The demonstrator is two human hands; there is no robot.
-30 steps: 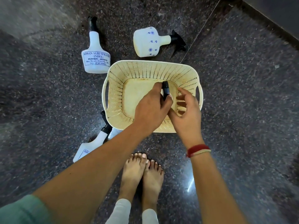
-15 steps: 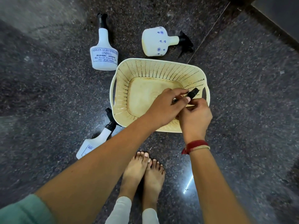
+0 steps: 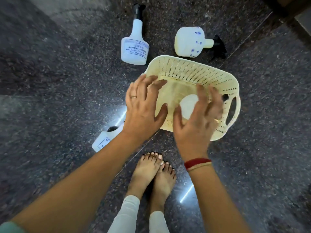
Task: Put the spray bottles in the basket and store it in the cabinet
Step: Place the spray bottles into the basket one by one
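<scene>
Both hands, left hand (image 3: 143, 106) and right hand (image 3: 196, 121), are being held spread-fingered and empty above the cream basket (image 3: 193, 71). One white spray bottle (image 3: 188, 106) is lying inside the basket; three others are lying outside it on the floor (image 3: 58, 81).

This looks like a room in a home. The floor (image 3: 50, 98) is dark, shiny speckled stone, and it fills almost the whole frame. A person stands on it with bare feet (image 3: 151, 174) at the bottom middle. A cream plastic basket (image 3: 193, 71) and white spray bottles (image 3: 134, 51) sit on the floor near the top middle, like everyday house things.
</scene>
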